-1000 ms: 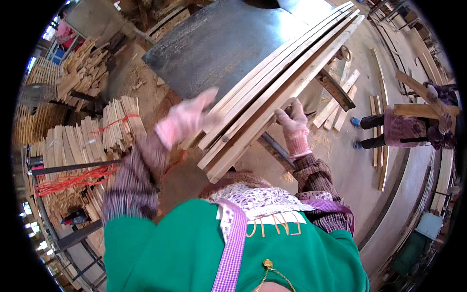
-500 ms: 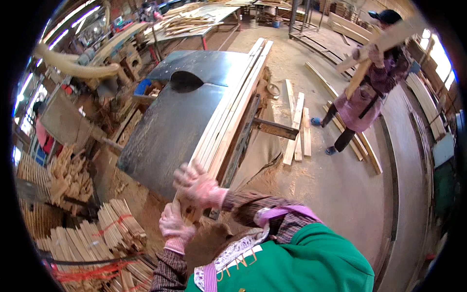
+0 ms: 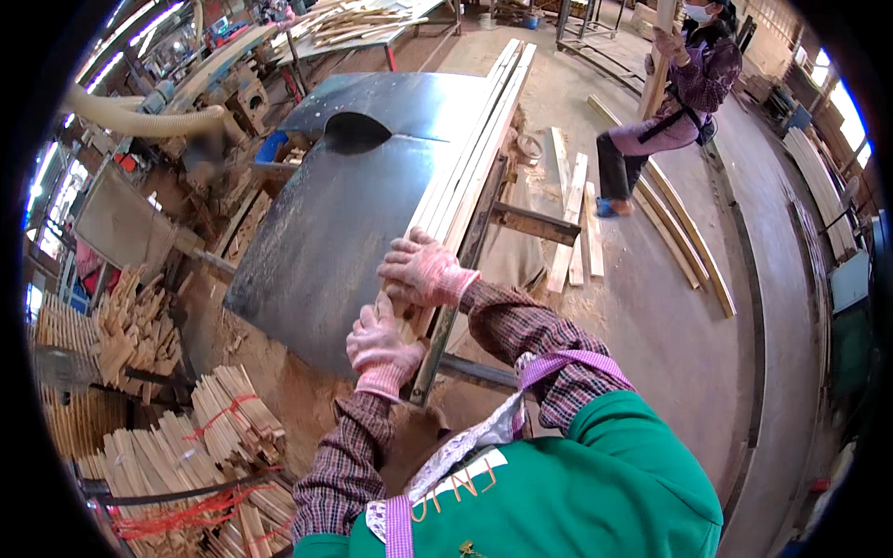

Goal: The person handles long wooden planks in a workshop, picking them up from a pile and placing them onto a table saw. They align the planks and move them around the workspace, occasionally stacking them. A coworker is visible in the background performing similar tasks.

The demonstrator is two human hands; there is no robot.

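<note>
Several long pale wooden strips (image 3: 474, 153) lie side by side along the right edge of a dark metal machine table (image 3: 326, 223). My right hand (image 3: 428, 268), in a pinkish work glove, rests over their near part with its fingers curled across them. Just behind it, my left hand (image 3: 383, 346), gloved alike, grips the strips' near end. Its thumb side is partly out of sight. Beyond my hands, a dark half-round opening (image 3: 358, 133) shows in the tabletop.
At left lie bundled sticks (image 3: 186, 446) with red ties and a heap of offcuts (image 3: 135, 335). A metal bracket (image 3: 535, 223) juts out right of the table, near loose boards (image 3: 569, 223) on the floor. A masked co-worker (image 3: 688, 102) holds a plank at the far right.
Both my hands have moved forward and right, and the strips have slid farther along the table. The co-worker has moved away and now holds the plank more upright.
</note>
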